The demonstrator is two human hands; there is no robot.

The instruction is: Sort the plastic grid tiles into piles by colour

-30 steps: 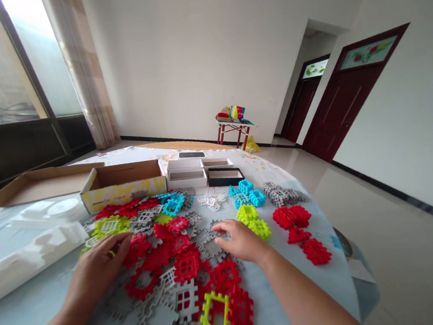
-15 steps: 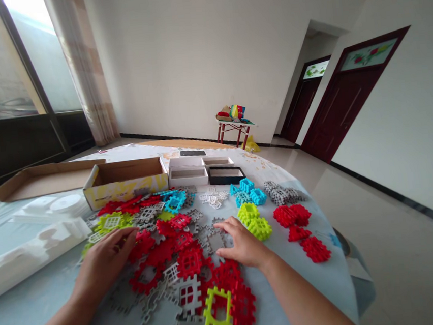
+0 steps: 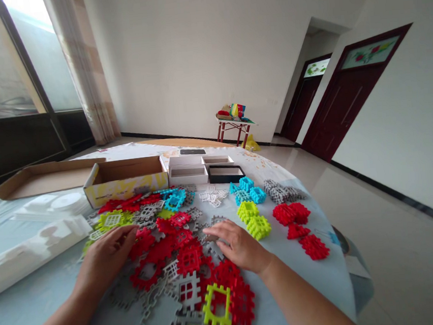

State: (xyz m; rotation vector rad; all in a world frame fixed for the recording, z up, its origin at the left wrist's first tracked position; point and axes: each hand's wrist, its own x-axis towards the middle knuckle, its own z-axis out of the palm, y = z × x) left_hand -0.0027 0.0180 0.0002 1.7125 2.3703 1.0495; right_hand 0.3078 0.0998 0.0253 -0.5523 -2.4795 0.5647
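Note:
Interlocking plastic building tiles with toothed edges lie in a loose heap before me, including red tiles, grey tiles and a lime-green square frame. My left hand rests at the heap's left side beside red tiles. Its fingers are curled close to the thumb, and what they pinch, if anything, is hidden. Over grey tiles at the heap's right edge is my right hand, fingers stretched out and thumb apart. Beyond it stand stacked lime-green tiles, blue tiles, grey tiles and red tiles.
An open cardboard box stands behind the heap, its lid to the left. White boxes and a black box sit beside it. White foam packing lies left. The round table's edge curves along the right.
My right hand has shifted slightly left over the grey tiles, and its thumb has come closer to the fingers. The left hand has barely moved.

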